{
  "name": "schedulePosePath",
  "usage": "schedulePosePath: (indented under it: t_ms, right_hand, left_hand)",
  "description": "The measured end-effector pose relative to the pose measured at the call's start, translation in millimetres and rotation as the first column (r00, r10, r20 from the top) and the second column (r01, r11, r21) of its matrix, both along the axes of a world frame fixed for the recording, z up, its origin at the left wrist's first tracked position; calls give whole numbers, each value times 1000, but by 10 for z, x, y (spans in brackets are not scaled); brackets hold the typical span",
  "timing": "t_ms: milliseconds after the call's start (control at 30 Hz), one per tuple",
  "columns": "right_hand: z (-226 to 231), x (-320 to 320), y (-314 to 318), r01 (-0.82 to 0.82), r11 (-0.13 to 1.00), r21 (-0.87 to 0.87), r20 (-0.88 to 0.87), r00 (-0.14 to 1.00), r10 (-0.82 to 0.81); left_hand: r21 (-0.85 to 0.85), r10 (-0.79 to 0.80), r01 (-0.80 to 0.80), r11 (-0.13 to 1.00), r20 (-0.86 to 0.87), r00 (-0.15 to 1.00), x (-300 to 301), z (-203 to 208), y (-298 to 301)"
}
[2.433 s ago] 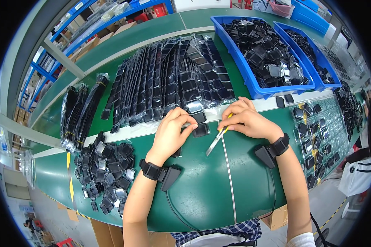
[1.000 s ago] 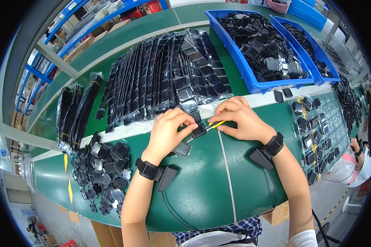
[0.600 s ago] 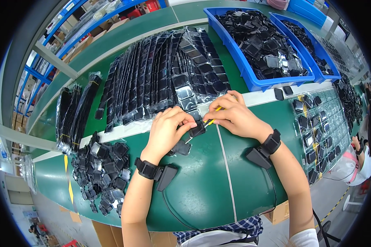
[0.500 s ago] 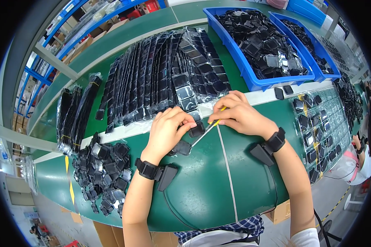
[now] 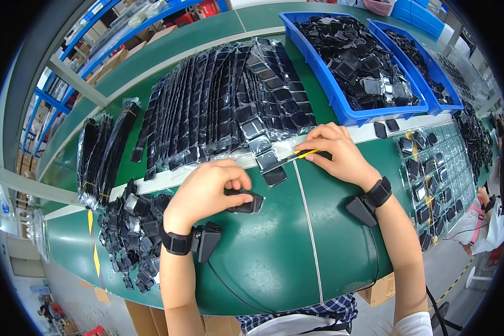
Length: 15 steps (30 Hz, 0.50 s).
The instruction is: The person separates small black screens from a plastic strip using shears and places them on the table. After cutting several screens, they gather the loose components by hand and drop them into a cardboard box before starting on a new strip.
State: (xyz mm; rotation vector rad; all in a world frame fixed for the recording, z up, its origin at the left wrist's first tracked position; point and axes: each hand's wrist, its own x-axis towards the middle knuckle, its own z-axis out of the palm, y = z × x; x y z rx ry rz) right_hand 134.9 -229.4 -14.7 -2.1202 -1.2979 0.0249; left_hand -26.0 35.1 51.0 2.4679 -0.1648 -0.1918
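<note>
My left hand (image 5: 210,190) is closed in a pinch on a small black square piece in clear film (image 5: 251,204), low over the green tabletop. My right hand (image 5: 336,151) grips a slim tool with a yellow and black handle (image 5: 306,153). Its thin shaft points left across a strip of film-wrapped black squares (image 5: 259,143); I cannot make out the tip. The lowest black square (image 5: 275,176) of that strip hangs over the near table surface. Behind, many similar strips (image 5: 201,101) lie side by side.
Loose black squares (image 5: 143,235) are heaped on the left, beside banded bundles (image 5: 117,148). Two blue bins, one nearer (image 5: 341,115) and one farther right (image 5: 451,105), hold more pieces. A clear sheet with black squares (image 5: 451,168) lies right. Cables trail from both wrist straps.
My left hand has moved left and down, away from the strip, with a black piece in it. My right hand has stayed nearly in place, and its tool now lies flatter across the strip.
</note>
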Motion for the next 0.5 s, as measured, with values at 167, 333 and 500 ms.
schedulePosePath:
  t_ms: [167, 333, 500]
  right_hand:
    - [-33, -42, 52, 16, 1000, 25, 73, 997, -18]
    - [-24, -48, 59, 83, 995, 52, 45, 995, -85]
    - [-30, -53, 49, 17, 998, 61, 37, 999, -19]
  left_hand:
    - [77, -18, -6, 997, 310, 951, 75, -253, -304]
    - [319, -121, -33, 947, 449, 886, 103, -403, -368]
    - [322, -183, 2, 947, 534, 825, 119, -322, -337]
